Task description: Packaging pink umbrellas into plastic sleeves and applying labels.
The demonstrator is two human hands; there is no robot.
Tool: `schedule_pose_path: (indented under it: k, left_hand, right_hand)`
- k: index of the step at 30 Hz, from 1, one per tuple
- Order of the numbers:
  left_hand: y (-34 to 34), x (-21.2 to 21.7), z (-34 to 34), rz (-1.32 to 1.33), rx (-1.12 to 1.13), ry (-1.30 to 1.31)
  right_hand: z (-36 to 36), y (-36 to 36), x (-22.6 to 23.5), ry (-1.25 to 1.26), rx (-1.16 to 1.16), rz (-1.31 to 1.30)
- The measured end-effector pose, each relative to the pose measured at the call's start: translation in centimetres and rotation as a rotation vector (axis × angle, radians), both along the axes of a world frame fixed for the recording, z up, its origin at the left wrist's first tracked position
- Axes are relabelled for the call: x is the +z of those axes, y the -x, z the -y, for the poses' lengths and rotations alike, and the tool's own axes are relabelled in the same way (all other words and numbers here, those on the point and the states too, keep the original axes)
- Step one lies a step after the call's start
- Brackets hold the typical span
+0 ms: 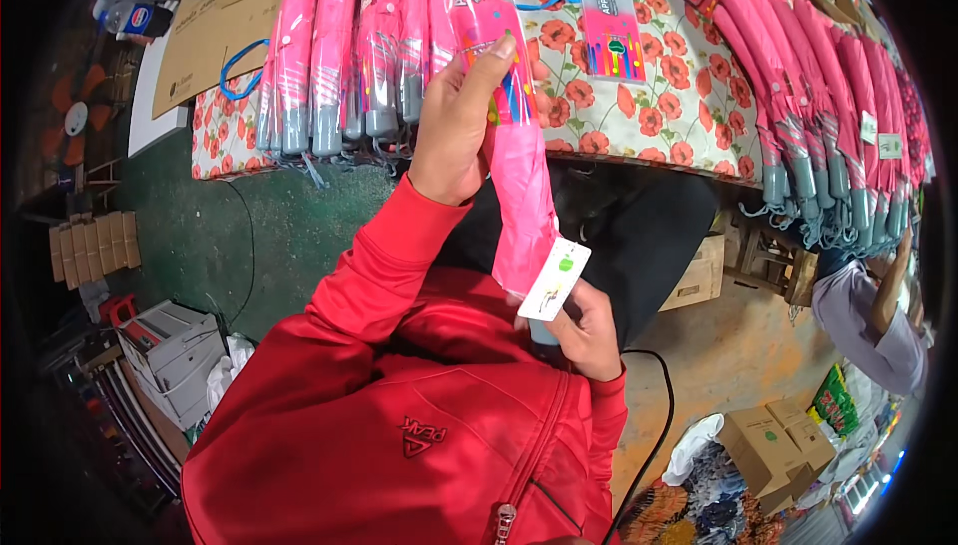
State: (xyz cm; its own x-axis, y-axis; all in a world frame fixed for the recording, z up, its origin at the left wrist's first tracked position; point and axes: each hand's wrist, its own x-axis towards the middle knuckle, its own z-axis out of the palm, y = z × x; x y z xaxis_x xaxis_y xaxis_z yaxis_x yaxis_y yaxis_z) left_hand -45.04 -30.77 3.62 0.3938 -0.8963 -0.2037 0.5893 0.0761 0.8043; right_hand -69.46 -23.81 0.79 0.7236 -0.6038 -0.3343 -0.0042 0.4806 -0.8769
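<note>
A folded pink umbrella (522, 186) slants across my lap from the table edge. My left hand (456, 131) is closed around its upper part, thumb pressed on a clear plastic sleeve (511, 76) with a colourful printed end. The sleeve covers the far part of the umbrella; the near part is bare. My right hand (589, 330) grips the umbrella's grey handle (544, 333), which is mostly hidden. A white hang tag (555, 280) lies over the handle end beside my right fingers.
Several sleeved pink umbrellas (327, 56) lie left on the flowered tablecloth (671, 131), with a flat printed sleeve (611, 26) farther back. Unsleeved umbrellas (798, 76) overhang the right edge. Another person's arm (888, 290) is at far right. A black cable (667, 415) runs beside me.
</note>
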Motion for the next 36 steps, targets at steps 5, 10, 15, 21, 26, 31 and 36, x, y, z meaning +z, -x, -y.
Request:
schedule_pose_path:
  k: [5,10,15,21,26,31,36]
  left_hand:
    - [-0.7,-0.5,0.4,-0.017,0.079,0.011]
    - [1.0,-0.4,-0.4,-0.006,0.011,-0.118]
    - [1.4,-1.2,-0.5,-0.038,-0.013,-0.122]
    - [2.6,-1.1,-0.7,-0.102,0.000,-0.147]
    - [3.3,-0.8,-1.0,-0.061,-0.011,-0.166]
    - [3.7,-0.2,-1.1,-0.034,-0.008,-0.158]
    - [4.8,0.1,-1.7,-0.013,-0.078,-0.147]
  right_hand:
    - [1.1,-2.5,2.6,0.270,-0.472,-0.046]
    - [2.6,-2.3,2.4,0.937,-0.209,-0.162]
    - [2.6,-2.3,1.9,0.969,-0.084,-0.149]
    - [1.4,-4.5,1.5,0.659,-0.465,-0.209]
    - [1.7,-4.5,2.5,0.559,-0.385,-0.328]
    - [1.6,-4.4,2.8,0.547,-0.317,-0.250]
    - [2.0,-5.0,4.4,0.221,-0.395,-0.140]
